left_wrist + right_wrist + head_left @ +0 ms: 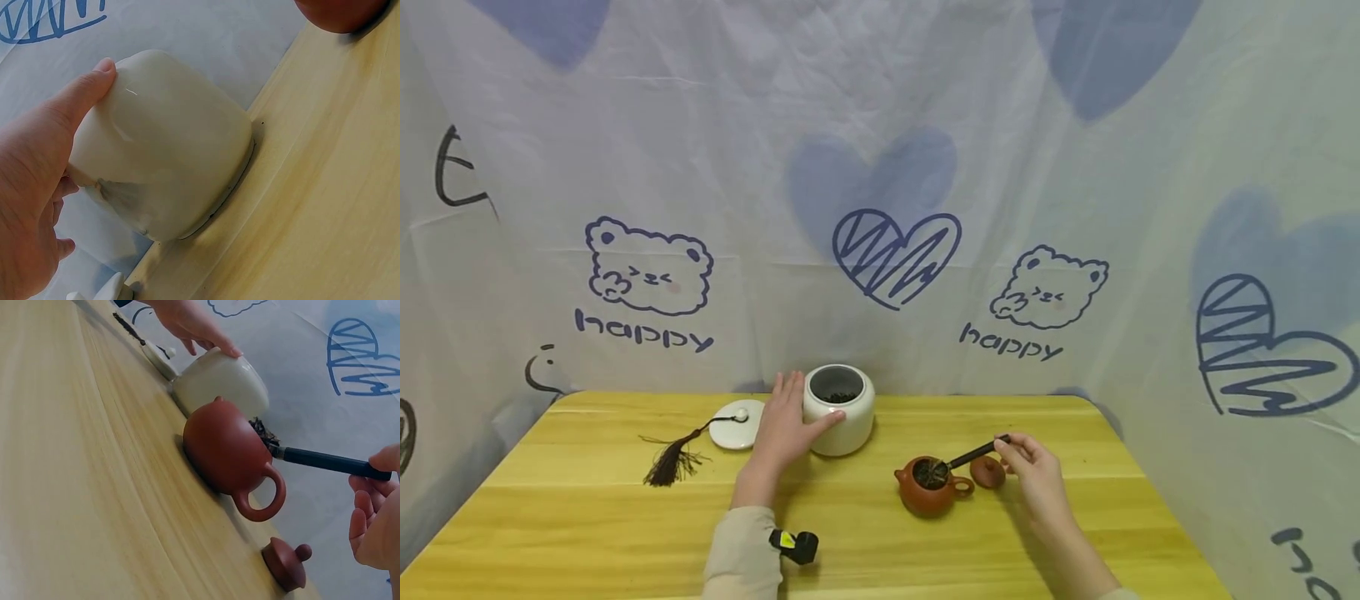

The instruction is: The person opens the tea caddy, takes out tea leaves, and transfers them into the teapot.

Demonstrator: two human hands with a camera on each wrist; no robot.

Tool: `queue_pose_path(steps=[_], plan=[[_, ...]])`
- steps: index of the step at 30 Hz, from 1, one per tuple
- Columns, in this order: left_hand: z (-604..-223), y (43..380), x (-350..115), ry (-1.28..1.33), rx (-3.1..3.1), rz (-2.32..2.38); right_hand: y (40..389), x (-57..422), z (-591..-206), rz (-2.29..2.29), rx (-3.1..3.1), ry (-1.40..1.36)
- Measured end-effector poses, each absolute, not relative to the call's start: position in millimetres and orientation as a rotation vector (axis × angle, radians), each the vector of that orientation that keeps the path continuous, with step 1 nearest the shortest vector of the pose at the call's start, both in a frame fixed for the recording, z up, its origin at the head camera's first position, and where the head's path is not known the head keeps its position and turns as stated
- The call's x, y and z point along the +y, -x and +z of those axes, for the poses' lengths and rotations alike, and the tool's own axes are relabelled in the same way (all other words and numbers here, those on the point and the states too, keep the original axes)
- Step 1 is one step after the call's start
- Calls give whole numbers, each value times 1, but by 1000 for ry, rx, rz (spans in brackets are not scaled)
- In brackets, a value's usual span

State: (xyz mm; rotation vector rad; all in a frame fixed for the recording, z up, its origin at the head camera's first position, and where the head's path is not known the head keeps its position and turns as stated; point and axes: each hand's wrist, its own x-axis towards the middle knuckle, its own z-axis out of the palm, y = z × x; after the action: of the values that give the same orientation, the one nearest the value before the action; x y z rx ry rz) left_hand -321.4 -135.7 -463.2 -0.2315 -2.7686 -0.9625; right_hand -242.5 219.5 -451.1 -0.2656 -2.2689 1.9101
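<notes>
My left hand point(786, 429) holds the side of a white ceramic jar point(842, 429), thumb across its front and fingers along its far left side. Dark tea leaves lie inside the jar. Between thumb and fingertips, my right hand point(1037, 475) pinches the end of a black-handled tea scoop point(325, 460). The scoop's head is among dark tea leaves point(931, 473) at the mouth of a reddish-brown clay teapot point(222, 447), its outline partly hidden by them. Just right of the teapot handle, near my right fingers, the small clay teapot lid point(286, 564) rests on the table.
The white jar lid point(733, 429) lies left of my left hand, with a dark tassel point(673, 462) trailing from its knob. Under everything is a wooden table point(850, 550). A printed cloth point(760, 167) hangs behind and along the sides. My left wrist wears a small black device point(795, 546).
</notes>
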Motion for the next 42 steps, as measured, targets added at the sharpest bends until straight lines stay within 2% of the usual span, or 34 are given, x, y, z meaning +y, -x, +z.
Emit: queue_pose_path(steps=[15, 23, 33, 42], plan=[[-461, 320, -138, 227, -2785, -968, 230, 205, -443, 1438, -2286, -71], [-462, 320, -138, 235, -2775, -971, 207, 193, -411, 1414, -2267, -36], [-463, 320, -136, 241, -2762, -960, 225, 213, -439, 1503, -2213, 4], [-461, 321, -138, 248, -2762, -985, 231, 221, -443, 1542, -2193, 69]])
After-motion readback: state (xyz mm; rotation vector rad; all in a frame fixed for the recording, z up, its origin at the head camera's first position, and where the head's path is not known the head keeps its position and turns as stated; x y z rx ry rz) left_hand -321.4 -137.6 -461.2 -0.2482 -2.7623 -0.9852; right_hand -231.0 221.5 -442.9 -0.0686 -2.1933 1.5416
